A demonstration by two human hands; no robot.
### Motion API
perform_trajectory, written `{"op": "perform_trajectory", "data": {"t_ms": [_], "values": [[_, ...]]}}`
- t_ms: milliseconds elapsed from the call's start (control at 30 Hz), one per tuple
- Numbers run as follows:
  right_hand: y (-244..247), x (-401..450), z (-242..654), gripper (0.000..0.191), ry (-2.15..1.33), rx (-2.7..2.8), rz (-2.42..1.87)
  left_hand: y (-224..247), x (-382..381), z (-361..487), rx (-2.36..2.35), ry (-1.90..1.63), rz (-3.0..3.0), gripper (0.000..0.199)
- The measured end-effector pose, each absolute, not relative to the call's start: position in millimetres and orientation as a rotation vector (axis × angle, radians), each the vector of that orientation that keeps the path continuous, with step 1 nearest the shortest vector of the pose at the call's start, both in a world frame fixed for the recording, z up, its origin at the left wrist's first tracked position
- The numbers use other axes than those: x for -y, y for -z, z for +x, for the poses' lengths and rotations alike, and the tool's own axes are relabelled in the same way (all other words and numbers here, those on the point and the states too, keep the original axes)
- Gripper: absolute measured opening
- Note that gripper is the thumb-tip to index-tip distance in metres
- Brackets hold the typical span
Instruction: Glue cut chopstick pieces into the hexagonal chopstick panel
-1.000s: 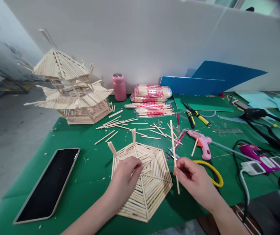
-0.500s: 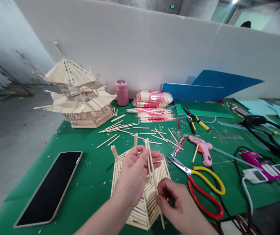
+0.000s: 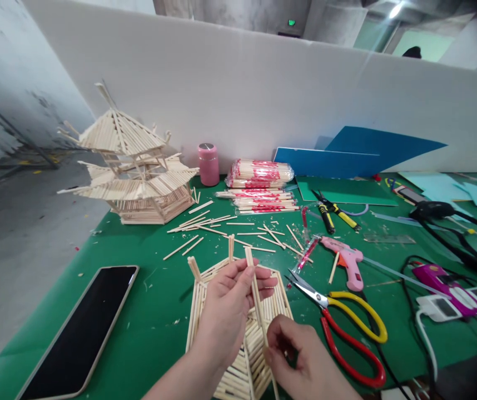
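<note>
Between the thumb and fingers of my left hand [image 3: 230, 297] are the upper ends of thin wooden sticks [image 3: 250, 260], lying side by side. My right hand [image 3: 291, 350] pinches the lower part of a longer stick, which slants down toward me against the others. How many sticks are in the bundle I cannot tell. Beneath both hands lies a many-sided panel of wooden sticks [image 3: 282, 291], partly hidden by them. Short upright stick posts [image 3: 194, 268] rise from its far left edge.
A tiered stick pavilion [image 3: 138, 178] stands back left, near a pink jar [image 3: 208, 165]. Packed chopsticks [image 3: 259, 173] and loose sticks [image 3: 238, 224] lie beyond the panel. Scissors [image 3: 326, 303], a pink glue gun [image 3: 349, 258] and pliers [image 3: 332, 212] lie right; a phone [image 3: 82, 328] lies left.
The long stick in my right hand has closed up against the sticks in my left hand, where a gap showed before. The camera view has shifted slightly.
</note>
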State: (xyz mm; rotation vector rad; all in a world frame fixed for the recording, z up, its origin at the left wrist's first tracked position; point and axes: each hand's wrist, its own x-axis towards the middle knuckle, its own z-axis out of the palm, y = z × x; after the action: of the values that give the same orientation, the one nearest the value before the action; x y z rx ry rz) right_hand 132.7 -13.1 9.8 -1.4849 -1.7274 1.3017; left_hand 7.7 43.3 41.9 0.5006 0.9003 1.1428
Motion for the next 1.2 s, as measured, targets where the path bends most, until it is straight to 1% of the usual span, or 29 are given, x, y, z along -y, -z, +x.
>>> {"op": "perform_trajectory", "data": {"t_ms": [700, 867, 1033, 1200], "values": [[-7.9, 16.0, 136.4, 0.015, -1.332, 1.708, -1.469, -41.8, -42.6, 8.9, -0.896, -1.120, 0.486, 0.010], [-13.9, 13.4, 142.8, 0.009, -1.290, 1.658, -1.392, -37.9, -43.6, 9.7, -0.876, -1.146, 0.469, 0.010], [-16.6, -0.9, 141.1, 0.021, -1.184, 1.605, -1.372, -35.1, -42.6, 15.2, -0.857, -1.155, 0.456, 0.008], [-12.8, -7.8, 132.5, 0.026, -1.284, 1.600, -1.363, -34.7, -39.8, 17.9, -0.865, -1.163, 0.420, 0.008]]}}
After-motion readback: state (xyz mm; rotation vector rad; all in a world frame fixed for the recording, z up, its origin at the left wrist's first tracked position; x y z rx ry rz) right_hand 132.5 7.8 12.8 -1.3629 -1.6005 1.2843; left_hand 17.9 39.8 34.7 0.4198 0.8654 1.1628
